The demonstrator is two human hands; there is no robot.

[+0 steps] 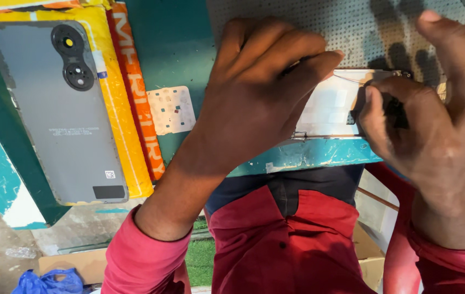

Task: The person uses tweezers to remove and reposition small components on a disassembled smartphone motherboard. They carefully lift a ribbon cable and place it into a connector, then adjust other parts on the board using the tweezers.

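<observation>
Grey and matte, the phone back (61, 111) lies flat at your left on a glossy yellow box (121, 117), its two round black camera rings near the top and a small dark patch at the bottom corner. Your left hand (259, 95) presses down on a thin white panel (327, 109), a flat rectangle resting on the chipped teal bench (175, 49); fingers are bunched together, tips on the panel's upper edge. Your right hand (433, 117) is curled at the panel's right end, thumb and forefinger pinched on a small dark part (395, 111), too shadowed to make out. A fine wire (349, 79) runs between your hands, above the panel. Behind them lies a grey mat (352, 27), dotted with tiny holes. A small white perforated stencil (171, 110) lies between box and panel.
</observation>
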